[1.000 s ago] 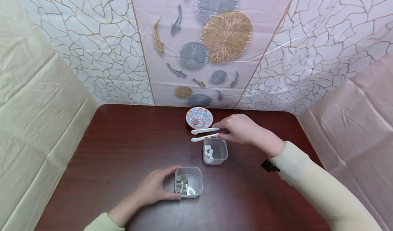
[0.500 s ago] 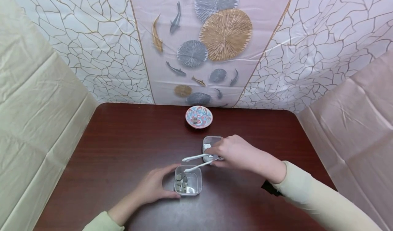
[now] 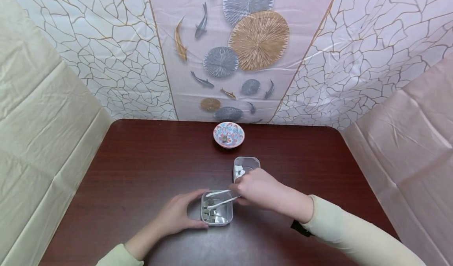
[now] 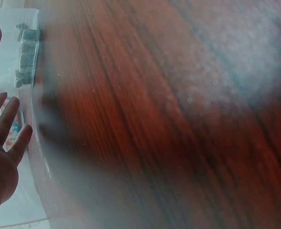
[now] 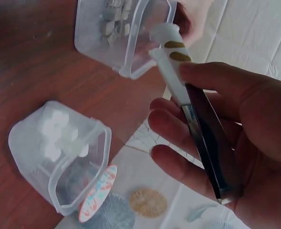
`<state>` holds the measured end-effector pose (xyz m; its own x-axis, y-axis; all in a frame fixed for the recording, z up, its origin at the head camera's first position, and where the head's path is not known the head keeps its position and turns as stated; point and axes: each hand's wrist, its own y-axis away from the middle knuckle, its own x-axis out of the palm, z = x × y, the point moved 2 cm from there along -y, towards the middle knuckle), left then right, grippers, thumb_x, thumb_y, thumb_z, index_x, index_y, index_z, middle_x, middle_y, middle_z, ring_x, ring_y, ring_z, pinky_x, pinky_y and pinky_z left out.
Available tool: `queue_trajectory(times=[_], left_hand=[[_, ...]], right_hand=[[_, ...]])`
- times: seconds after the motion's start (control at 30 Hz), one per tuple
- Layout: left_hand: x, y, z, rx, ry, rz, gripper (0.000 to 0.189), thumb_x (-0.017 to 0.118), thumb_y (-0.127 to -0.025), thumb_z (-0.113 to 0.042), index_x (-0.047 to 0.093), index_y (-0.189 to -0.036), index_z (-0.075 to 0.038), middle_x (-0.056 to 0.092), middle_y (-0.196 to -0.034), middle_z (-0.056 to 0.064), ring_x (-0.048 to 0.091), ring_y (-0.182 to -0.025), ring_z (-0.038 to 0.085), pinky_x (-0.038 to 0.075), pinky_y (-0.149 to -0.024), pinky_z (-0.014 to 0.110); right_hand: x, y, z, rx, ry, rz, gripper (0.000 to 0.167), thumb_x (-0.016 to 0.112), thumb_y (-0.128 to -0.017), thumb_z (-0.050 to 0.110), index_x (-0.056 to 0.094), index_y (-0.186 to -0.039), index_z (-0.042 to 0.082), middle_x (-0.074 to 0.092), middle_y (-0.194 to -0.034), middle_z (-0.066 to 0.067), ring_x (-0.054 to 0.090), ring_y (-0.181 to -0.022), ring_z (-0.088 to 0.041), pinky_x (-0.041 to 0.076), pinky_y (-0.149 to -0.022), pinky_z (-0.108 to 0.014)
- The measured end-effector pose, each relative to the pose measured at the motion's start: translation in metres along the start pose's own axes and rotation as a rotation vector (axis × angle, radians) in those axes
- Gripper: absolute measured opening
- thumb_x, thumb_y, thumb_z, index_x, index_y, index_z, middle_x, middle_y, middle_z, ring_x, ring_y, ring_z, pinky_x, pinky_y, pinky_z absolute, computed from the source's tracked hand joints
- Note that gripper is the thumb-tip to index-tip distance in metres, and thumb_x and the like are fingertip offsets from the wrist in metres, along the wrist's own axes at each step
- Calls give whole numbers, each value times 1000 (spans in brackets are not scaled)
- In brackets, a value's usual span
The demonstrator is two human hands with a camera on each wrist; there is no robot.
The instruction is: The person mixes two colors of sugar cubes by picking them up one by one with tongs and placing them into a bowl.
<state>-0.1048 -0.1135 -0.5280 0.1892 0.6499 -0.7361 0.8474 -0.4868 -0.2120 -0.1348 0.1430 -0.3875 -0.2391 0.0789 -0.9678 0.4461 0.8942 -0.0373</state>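
My left hand [image 3: 177, 215] holds a clear plastic container [image 3: 230, 219] on its left side, thumb at the near corner and fingers at the far one. Several grey-brown cubes [image 3: 206, 215] lie in its left part. My right hand [image 3: 258, 189] grips tongs with dark handles [image 5: 208, 143] and white tips [image 3: 221, 202]. Those tips reach over the container, apart, the lower one right by the cubes. Behind the right hand, partly hidden by it, stands a second clear container [image 3: 252, 160] with several white cubes [image 5: 59, 136] in it.
A patterned red and blue bowl [image 3: 234, 130] sits further back on the dark wooden table [image 3: 152, 160], with a small brownish piece [image 3: 224, 139] inside. Cloth panels [image 3: 134, 61] rise behind the table and along both sides.
My right hand has brought the tongs from beside the bowl, toward me and past the white-cube container, to over the grey-brown cubes. My left hand has stayed at its container.
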Motion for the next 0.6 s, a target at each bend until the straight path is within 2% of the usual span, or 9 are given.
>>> queue_trajectory(times=[0.27, 0.47, 0.6], left_hand=[[-1, 0, -1, 3, -5, -5, 97, 99, -68, -49, 61, -151, -15, 71, -141, 5, 70, -123, 29, 57, -103, 52], [-1, 0, -1, 7, -8, -8, 97, 99, -68, -49, 61, -151, -15, 71, -141, 4, 71, -123, 29, 57, -103, 51], [0, 0, 0, 5, -8, -8, 97, 99, -68, -50, 61, -151, -15, 71, -141, 4, 71, -123, 28, 57, -103, 51]], right_hand=[[11, -8, 12, 14, 83, -16, 29, 89, -76, 36, 65, -76, 21, 66, -67, 11, 65, -58, -12, 51, -47, -35], [14, -14, 19, 31, 93, 8, 27, 89, -76, 32, 65, -72, 21, 66, -64, 10, 62, -55, -13, 49, -46, -33], [17, -18, 23, 23, 100, -6, 24, 88, -75, 31, 67, -70, 22, 66, -64, 11, 60, -53, -12, 48, -45, -32]])
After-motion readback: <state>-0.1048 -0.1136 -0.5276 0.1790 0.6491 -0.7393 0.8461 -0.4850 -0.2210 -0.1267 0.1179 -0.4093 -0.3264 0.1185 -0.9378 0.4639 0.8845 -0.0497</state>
